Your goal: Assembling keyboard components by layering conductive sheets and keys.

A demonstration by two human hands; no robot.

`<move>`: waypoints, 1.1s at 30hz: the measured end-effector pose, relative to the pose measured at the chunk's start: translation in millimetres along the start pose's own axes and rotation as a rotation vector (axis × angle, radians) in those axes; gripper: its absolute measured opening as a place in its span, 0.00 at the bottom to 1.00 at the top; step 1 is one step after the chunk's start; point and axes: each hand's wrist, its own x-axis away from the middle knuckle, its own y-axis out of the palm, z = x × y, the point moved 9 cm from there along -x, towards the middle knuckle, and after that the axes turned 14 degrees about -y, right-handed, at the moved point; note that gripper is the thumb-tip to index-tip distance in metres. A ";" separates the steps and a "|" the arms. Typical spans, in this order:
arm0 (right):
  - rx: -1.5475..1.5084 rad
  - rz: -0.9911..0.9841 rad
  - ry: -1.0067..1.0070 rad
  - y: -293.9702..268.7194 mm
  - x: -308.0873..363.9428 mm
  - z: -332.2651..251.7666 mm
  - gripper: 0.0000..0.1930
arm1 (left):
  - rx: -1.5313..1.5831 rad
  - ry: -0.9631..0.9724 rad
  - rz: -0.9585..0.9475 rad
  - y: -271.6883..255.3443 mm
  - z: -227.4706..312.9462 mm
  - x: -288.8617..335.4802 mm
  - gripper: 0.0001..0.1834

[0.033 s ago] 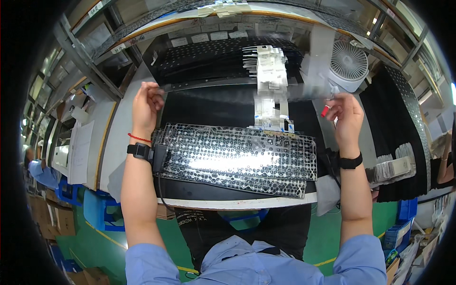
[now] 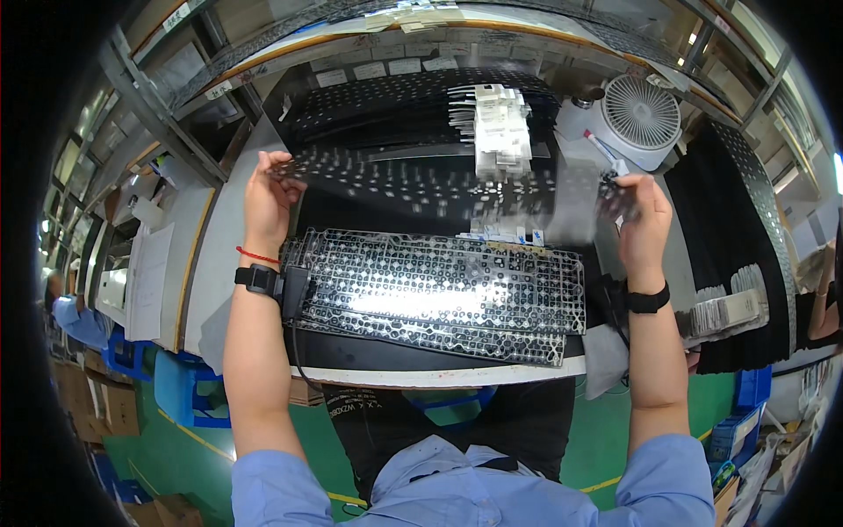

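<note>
Clock directions are centred on the perforated sheet [image 2: 421,184] held across the view. At 12 o'clock a shelf [image 2: 518,25] spans the far side. At 11 o'clock, just beyond the sheet, lies a pile of dark sheets [image 2: 378,110] with pale dots; at 2 o'clock, close by, a stack of white tabs [image 2: 500,127] stands out. Between 2 and 3 o'clock are a white fan [image 2: 642,110] and a red-tipped pen-like item [image 2: 601,149]. Farther out at 4 o'clock lies a bundle of pale tabs [image 2: 733,309]. At 6 o'clock two overlapping clear panels [image 2: 421,268], closely dotted with ring-like marks, lie on the table [image 2: 457,378], one askew beneath the other. White papers [image 2: 151,285] rest at 8 o'clock; a blue stool [image 2: 180,386] stands between 7 and 8 o'clock.

The perforated sheet is thin, dark and flexible, with rows of pale spots; it is raised above the table, sagging slightly. At 9 o'clock the left hand [image 2: 270,184] grips one end between thumb and fingers; at 3 o'clock the right hand [image 2: 644,198] grips the other in a like pinch.

Motion blur softens the sheet's spots and outline, and the exact contact at the right fingertips is hard to make out. A greyish translucent area below the sheet's right part cannot be assigned to it with certainty. The sheet covers part of the table, and bright glare washes out the middle of the panels.
</note>
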 end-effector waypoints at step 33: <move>0.572 -1.069 0.230 58.2 51.0 34.8 0.28 | 0.025 -0.139 0.099 -19.7 -14.7 -6.5 0.16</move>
